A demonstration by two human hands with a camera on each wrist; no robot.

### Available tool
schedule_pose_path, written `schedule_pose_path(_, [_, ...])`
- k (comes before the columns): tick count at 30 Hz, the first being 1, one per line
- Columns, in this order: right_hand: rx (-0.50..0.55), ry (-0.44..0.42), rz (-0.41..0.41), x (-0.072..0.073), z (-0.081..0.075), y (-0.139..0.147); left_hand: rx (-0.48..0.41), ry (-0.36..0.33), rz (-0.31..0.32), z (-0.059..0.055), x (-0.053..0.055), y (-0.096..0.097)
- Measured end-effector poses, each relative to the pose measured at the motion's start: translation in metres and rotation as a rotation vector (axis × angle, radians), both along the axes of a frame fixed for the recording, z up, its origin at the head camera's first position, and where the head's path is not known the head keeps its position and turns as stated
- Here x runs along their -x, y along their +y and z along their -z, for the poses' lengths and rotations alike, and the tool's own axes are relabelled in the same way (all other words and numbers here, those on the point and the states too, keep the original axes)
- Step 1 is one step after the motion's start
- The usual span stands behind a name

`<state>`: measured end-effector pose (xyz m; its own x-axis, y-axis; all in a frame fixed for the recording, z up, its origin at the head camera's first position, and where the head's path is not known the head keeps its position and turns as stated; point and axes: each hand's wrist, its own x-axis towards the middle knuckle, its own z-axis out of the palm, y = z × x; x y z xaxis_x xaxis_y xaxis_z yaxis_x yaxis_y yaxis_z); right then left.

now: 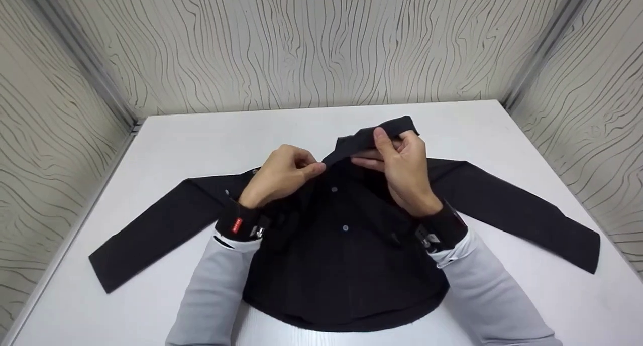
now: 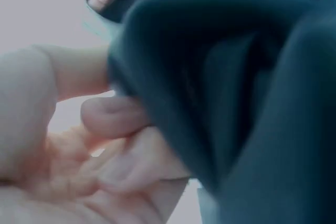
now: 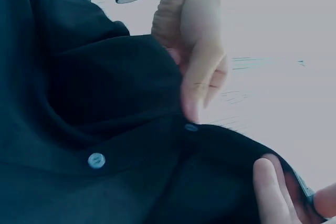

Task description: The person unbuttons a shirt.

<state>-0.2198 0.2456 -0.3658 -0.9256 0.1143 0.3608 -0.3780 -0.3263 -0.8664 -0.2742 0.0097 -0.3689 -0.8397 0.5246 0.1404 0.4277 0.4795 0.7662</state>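
The long black cloth collar (image 1: 357,142) slants between: left grip (image 1: 281,174) pinches its near end, right grip (image 1: 406,171) its far stretch.

From here I see a black shirt (image 1: 346,265) spread on the white table (image 1: 211,135), its sleeves (image 1: 150,230) angling out to both sides and two pale buttons (image 1: 345,228) at its middle. The left hand (image 1: 281,175) pinches the collar (image 1: 354,142) at one end; the right hand (image 1: 406,173) grips it near the other.
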Motion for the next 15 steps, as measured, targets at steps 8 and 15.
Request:
schedule_pose_path(8, [0.099,-0.190,-0.149,-0.003,-0.008,0.003,-0.157,0.331,-0.042,-0.013,-0.014,0.010])
schedule_pose_path(15, [-0.035,-0.258,-0.341,-0.007,-0.008,-0.007,-0.161,0.544,-0.022,-0.024,-0.033,0.017])
